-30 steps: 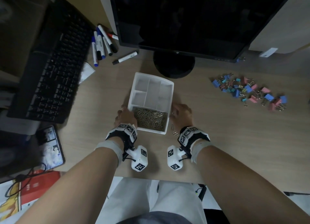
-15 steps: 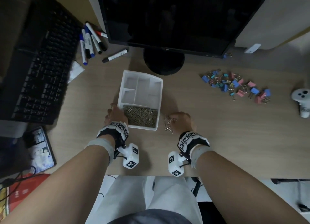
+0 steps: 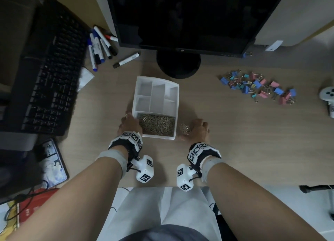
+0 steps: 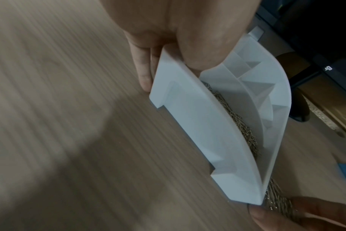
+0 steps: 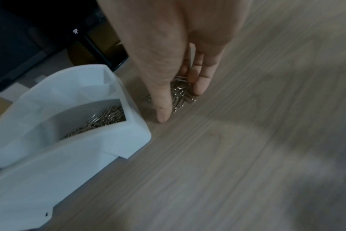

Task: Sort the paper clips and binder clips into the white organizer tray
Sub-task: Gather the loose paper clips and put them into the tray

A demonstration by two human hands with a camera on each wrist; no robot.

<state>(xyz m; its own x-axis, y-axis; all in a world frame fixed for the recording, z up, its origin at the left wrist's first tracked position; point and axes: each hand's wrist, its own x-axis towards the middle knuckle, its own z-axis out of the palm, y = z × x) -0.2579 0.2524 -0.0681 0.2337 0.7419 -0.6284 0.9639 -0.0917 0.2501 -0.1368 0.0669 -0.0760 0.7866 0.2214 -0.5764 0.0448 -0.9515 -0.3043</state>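
The white organizer tray lies on the desk in front of the monitor stand. Its near long compartment holds a layer of metal paper clips; the other compartments show bare white. My left hand grips the tray's near left corner, thumb over the rim and fingers outside. Just right of the tray, my right hand closes thumb and fingers around a small heap of loose paper clips on the desk. Coloured binder clips lie scattered far to the right.
A black keyboard fills the left side, with markers behind it. The monitor and its round stand rise behind the tray. A white controller sits at the right edge. The desk's front edge runs below my wrists.
My right hand has left the tray's near right corner and settled over the loose paper clips beside it, drawing them together. My left hand keeps its hold on the tray.
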